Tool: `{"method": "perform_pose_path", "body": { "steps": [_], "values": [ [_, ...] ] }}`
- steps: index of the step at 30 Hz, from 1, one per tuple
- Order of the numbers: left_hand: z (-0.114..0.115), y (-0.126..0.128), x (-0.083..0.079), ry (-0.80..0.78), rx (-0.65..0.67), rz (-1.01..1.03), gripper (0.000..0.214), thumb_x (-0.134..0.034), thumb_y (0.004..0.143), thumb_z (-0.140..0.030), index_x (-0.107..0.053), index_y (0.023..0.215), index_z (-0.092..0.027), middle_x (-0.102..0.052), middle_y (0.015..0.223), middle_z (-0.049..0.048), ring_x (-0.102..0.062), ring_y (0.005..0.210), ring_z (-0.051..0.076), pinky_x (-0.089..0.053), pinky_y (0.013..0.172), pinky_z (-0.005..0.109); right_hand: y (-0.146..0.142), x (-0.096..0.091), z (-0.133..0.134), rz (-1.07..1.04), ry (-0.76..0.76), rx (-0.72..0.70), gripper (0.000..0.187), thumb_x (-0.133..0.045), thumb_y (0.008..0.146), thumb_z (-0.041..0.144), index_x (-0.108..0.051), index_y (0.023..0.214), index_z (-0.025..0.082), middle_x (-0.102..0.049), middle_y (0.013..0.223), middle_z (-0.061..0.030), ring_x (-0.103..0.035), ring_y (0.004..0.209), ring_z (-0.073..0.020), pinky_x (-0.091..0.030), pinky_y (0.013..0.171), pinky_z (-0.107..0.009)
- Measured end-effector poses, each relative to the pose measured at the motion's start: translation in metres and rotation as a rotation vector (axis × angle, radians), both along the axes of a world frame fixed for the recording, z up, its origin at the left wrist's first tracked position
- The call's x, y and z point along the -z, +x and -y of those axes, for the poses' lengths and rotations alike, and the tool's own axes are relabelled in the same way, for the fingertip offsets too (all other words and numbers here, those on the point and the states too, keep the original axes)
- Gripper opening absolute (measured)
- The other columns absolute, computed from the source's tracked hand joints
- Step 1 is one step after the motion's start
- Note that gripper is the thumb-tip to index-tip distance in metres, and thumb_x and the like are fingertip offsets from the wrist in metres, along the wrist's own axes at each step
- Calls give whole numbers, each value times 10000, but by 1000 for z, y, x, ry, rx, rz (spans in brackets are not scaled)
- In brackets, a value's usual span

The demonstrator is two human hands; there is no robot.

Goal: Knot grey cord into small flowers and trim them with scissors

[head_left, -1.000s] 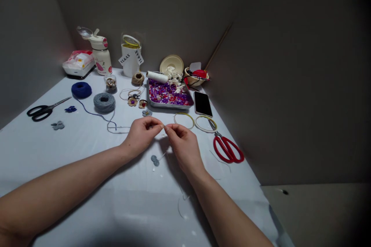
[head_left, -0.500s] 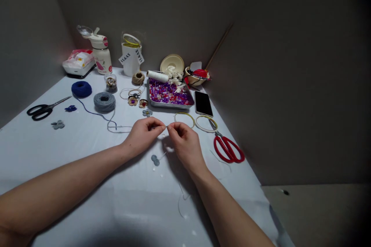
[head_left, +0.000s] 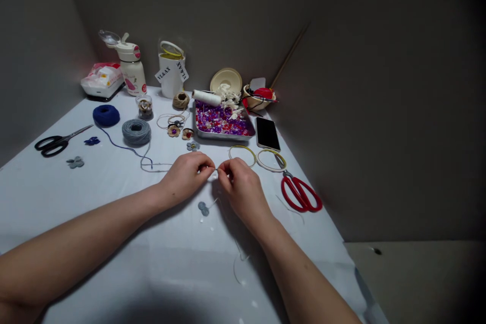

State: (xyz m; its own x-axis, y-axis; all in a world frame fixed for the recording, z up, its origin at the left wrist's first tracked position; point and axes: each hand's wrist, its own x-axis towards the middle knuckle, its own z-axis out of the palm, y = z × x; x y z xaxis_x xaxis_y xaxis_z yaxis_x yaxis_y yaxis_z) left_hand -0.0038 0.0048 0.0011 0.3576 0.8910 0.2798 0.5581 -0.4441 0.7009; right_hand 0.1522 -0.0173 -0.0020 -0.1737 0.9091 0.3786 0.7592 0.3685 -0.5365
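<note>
My left hand (head_left: pixel 188 176) and my right hand (head_left: pixel 243 187) meet over the middle of the white table (head_left: pixel 114 223), fingertips pinched together on something tiny, perhaps a thread end or a bead. A thin pale thread (head_left: pixel 237 260) trails from there toward me. A small grey crocheted flower (head_left: pixel 203 208) lies on the table just below my hands. Beyond them sits the metal tray of purple and red beads (head_left: pixel 222 124).
Two thin rings (head_left: pixel 242 154) (head_left: pixel 271 160) and red scissors (head_left: pixel 301 195) lie to the right, next to a phone (head_left: pixel 267 133). Grey yarn (head_left: pixel 136 131), blue yarn (head_left: pixel 106 115) and black scissors (head_left: pixel 56 142) sit left. Bottle (head_left: pixel 131 68), white tub (head_left: pixel 170 70) and bowl (head_left: pixel 260 99) line the back.
My right hand has edged left and closed in on the left hand, so the fingertips now touch. The view has tilted slightly.
</note>
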Motion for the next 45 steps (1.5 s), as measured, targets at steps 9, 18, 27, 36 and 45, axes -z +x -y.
{"method": "perform_pose_path", "body": {
  "steps": [9, 18, 27, 36, 45],
  "values": [
    [1, -2, -2, -23, 49, -124, 154, -514, 823, -148, -664, 794, -171, -679, 815, 58, -587, 784, 188, -441, 755, 332, 1, -3, 2, 297, 76, -119, 164, -425, 860, 116, -554, 776, 175, -561, 791, -82, -494, 736, -211, -398, 679, -332],
    [-4, -1, 1, -280, -57, 238, 115, -564, 785, -206, -664, 759, -155, -618, 658, 17, -538, 634, 144, -413, 625, 278, 3, -2, -2, -154, -13, -31, 150, -482, 866, 236, -601, 793, 182, -616, 792, -61, -550, 741, -192, -420, 685, -323],
    [1, 7, 6, -358, -159, 553, 106, -615, 750, -242, -662, 744, -148, -662, 751, 39, -569, 723, 147, -441, 716, 296, -12, 7, -1, -819, -361, 113, 188, -655, 733, 350, -658, 781, 168, -646, 721, -14, -532, 639, -138, -405, 599, -263],
    [5, 9, 5, -346, -179, 522, 126, -602, 746, -251, -667, 739, -144, -637, 700, 26, -537, 672, 137, -415, 660, 275, -15, 6, -1, -865, -353, 119, 173, -655, 720, 336, -650, 742, 165, -631, 703, -6, -517, 627, -127, -388, 604, -255],
    [4, 7, 4, -331, -115, 422, 117, -573, 770, -231, -662, 776, -154, -651, 734, 29, -545, 676, 140, -410, 649, 274, -7, 5, -6, -663, -322, 82, 172, -584, 758, 336, -599, 709, 171, -563, 640, 11, -465, 586, -122, -354, 559, -251]
  ]
}}
